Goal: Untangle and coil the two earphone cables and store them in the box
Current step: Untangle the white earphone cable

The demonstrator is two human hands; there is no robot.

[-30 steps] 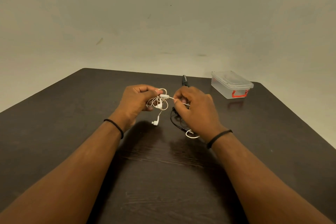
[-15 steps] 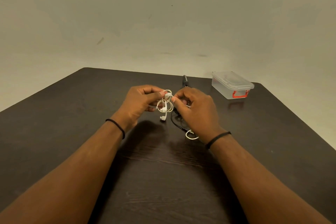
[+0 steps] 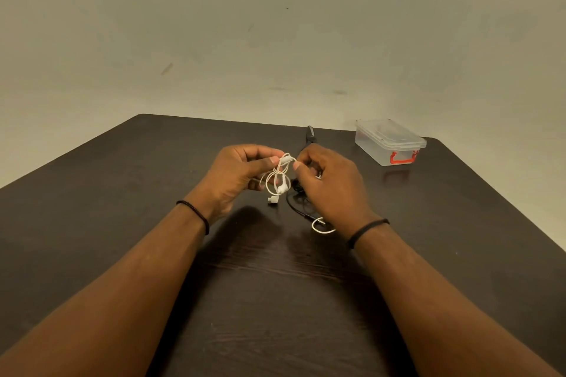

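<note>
While left hand (image 3: 235,174) pinches white cable (image 3: 277,176), right hand (image 3: 329,184) pinches same loop.

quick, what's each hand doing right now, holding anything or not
Left hand: fingers pinch the white earphone cable, its loops hanging below.
Right hand: fingertips pinch the same white cable near its inline remote.

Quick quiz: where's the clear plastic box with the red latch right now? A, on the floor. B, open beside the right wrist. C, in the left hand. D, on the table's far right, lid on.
D: the clear plastic box sits on the table at its far right, lid on, untouched by either hand.
</note>
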